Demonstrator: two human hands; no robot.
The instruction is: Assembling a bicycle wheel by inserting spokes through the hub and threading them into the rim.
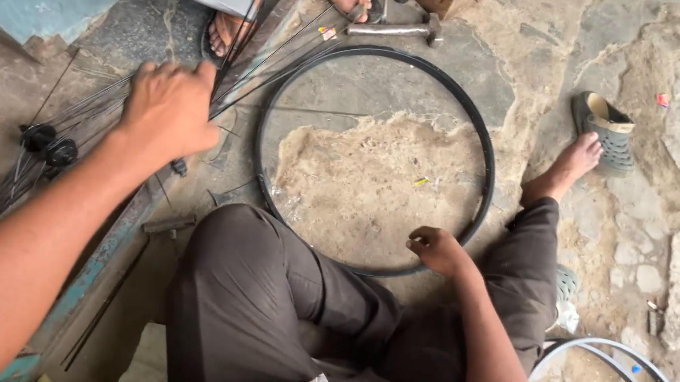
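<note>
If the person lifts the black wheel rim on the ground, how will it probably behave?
The rim looks like a thin bare hoop, so it is probably light and fairly stiff. Stood on edge, it would likely roll or tip over. The right hand rests at its near edge; the left hand reaches the thin spokes.

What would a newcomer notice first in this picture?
A black wheel rim lies flat on the cracked ground in the middle. The left hand reaches over thin spokes at the left, while the right hand rests by the rim's near edge.
</note>
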